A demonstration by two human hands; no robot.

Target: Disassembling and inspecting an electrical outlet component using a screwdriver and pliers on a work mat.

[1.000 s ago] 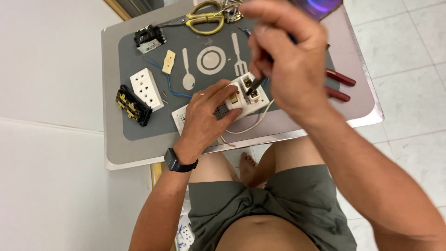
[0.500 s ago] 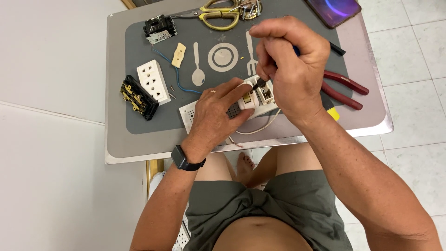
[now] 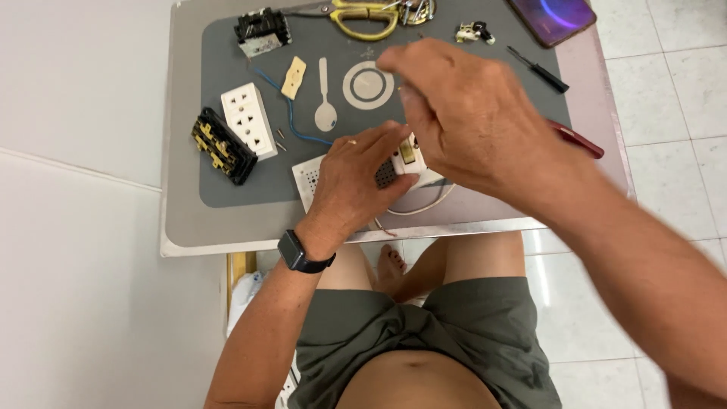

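**Hands on a small white socket part at the mat's near edge**

On the near edge of the dark grey rectangular work mat (image 3: 227, 182), seen from the head camera, the left hand (image 3: 356, 178) clasps a small white plastic socket part with a brass contact (image 3: 409, 155), fingers curled around its left side and pressing it down. A black watch (image 3: 303, 254) sits on that wrist. Over the part hovers the right hand (image 3: 469, 113), fingers bent downward toward the brass piece; whether they pinch anything cannot be told, since the back of the hand hides the fingertips. Just under the left hand, a white perforated square plate (image 3: 309, 178) lies partly covered, and a thin white wire loop (image 3: 424, 206) curves out from beneath the part toward the mat's near edge.

Left of the held part on the mat lie a white rectangular socket faceplate (image 3: 248, 120) and, touching it, a black and brass socket insert (image 3: 219, 145). Beyond the part, toward the mat's far edge, are a white plastic spoon (image 3: 325, 106), a white ring (image 3: 368, 85), a thin blue wire (image 3: 291, 125), a cream plastic piece (image 3: 294, 77) and yellow-handled scissors (image 3: 367, 17). Right of the part, a red tool handle (image 3: 579, 140) pokes out from behind the right forearm, with a small black screwdriver (image 3: 538, 70) farther off.
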